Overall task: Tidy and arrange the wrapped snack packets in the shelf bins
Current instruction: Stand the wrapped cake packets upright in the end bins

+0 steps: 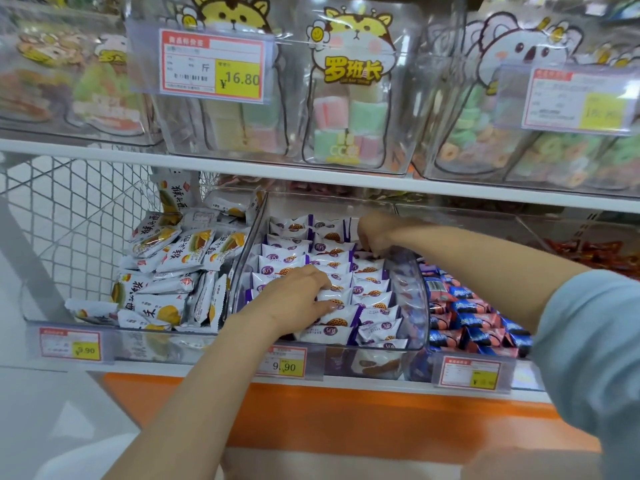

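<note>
So my left hand (294, 299) is lying flat, fingers spread, on the white-and-purple packets (372, 299) in the middle bin (417, 306). That bin sits on the lower shelf (207, 370), between the burger packets (166, 258) and the blue-and-red packets (460, 317). My right hand (377, 233) is at the back right of the same bin with its fingers curled down onto the packets there, but it's blurry and I honestly can't tell if it's pinching one. The packets are in neat rows front to back, with a 9.90 tag (285, 365) below.
</note>
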`<state>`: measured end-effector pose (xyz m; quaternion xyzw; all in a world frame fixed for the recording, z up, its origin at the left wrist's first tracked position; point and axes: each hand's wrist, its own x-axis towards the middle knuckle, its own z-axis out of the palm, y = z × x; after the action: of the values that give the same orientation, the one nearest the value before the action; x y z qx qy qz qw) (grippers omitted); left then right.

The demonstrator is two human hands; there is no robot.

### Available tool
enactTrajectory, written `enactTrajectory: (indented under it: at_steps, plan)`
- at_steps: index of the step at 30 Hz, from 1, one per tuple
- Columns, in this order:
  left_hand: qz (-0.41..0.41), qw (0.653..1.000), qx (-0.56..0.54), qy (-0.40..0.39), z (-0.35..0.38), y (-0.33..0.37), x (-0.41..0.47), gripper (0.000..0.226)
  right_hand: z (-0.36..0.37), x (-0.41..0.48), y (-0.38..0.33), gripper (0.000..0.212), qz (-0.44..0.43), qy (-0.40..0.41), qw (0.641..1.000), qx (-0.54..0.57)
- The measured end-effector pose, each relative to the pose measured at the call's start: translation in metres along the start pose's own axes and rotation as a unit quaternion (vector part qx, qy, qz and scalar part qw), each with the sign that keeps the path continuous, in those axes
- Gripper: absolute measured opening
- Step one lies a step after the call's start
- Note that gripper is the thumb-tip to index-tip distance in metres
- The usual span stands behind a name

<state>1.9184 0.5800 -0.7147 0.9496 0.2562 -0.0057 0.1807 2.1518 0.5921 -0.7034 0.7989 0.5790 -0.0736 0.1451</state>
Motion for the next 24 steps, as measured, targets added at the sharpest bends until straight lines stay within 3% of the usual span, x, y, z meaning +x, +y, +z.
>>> enactTrajectory:
  at_steps: [5,7,10,15,24]
  plan:
    - [-0.005,1.0,0.011,-0.003,0.001,0.004,0.002,0.046,0.01,-0.01,-0.01,0.037,-0.032,-0.094,0.994,-0.046]
    - [-0.007,1.0,0.014,-0.001,0.001,0.006,0.003,0.046,0.011,-0.009,-0.013,0.037,-0.027,-0.094,0.994,-0.042]
    - [-0.008,1.0,0.016,0.003,0.003,0.007,0.003,0.046,0.013,-0.007,-0.017,0.015,-0.015,-0.102,0.993,-0.051]
    - [-0.007,1.0,0.005,-0.001,0.005,0.001,0.002,0.046,0.013,-0.006,-0.015,0.026,0.008,-0.09,0.993,-0.071]
    - [0.004,1.0,0.0,0.001,0.006,-0.006,0.004,0.044,0.006,-0.012,-0.01,0.029,0.001,-0.075,0.99,-0.116]
